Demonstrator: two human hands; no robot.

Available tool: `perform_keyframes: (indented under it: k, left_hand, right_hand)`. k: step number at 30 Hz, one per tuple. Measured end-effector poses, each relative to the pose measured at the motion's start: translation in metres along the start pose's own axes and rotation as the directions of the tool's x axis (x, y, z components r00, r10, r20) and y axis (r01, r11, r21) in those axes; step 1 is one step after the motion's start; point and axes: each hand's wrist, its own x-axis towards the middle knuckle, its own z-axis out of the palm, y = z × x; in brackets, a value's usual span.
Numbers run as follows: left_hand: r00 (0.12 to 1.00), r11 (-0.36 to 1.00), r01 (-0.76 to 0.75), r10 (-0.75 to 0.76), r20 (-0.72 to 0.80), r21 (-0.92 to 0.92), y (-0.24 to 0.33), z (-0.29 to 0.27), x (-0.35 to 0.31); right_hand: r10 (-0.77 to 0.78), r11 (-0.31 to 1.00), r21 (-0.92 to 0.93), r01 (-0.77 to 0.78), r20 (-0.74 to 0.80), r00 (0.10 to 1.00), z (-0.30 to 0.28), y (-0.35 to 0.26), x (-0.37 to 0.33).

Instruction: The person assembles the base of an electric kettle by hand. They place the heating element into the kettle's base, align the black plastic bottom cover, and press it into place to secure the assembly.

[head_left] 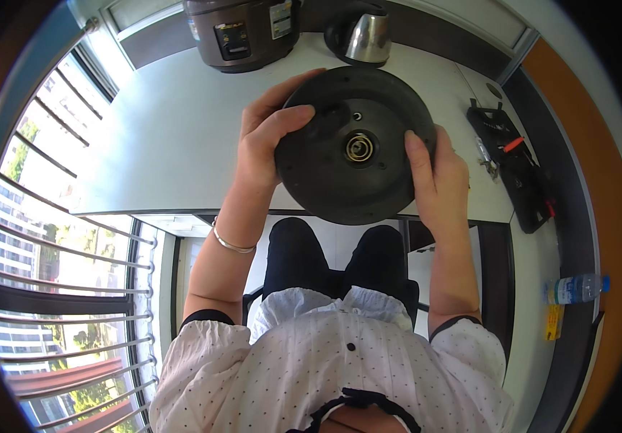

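Observation:
I hold up a round black plastic disc (318,184) with both hands, above the table's front edge. A recessed hole in its middle shows brass-coloured rings or a coil, and a smaller hole lies just above it. It resembles a kettle's power base, though I cannot tell for certain. My left hand (271,133) grips the upper left rim, thumb on the facing side and fingers behind. At the right rim my right hand (440,173) clasps it the same way, its thumb lying on the face. The disc's far side is hidden.
On the white table (174,144), a brown rice cooker (246,36) and a steel-and-black kettle (367,40) stand at the back. An open black tool case (509,151) with a red-handled tool (513,144) lies at right. Further right is a water bottle (578,289); a barred window is left.

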Motion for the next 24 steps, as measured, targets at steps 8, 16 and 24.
perform_keyframes:
  k: [8,16,24]
  left_hand:
    - [1.000,1.000,-0.001,0.001,-0.005,-0.017,0.001,0.000,-0.002]
    - [0.999,0.999,0.020,-0.022,-0.033,-0.045,0.000,0.001,-0.003]
    - [0.999,0.996,0.039,-0.042,-0.034,-0.077,0.002,0.002,-0.003]
  right_hand:
    - [0.071,0.989,0.125,-0.079,0.067,0.995,-0.001,0.010,0.000]
    - [0.093,0.911,0.372,-0.180,0.240,0.966,-0.007,0.013,0.002]
    - [0.108,0.840,0.474,-0.262,0.327,0.939,-0.011,0.011,0.005]
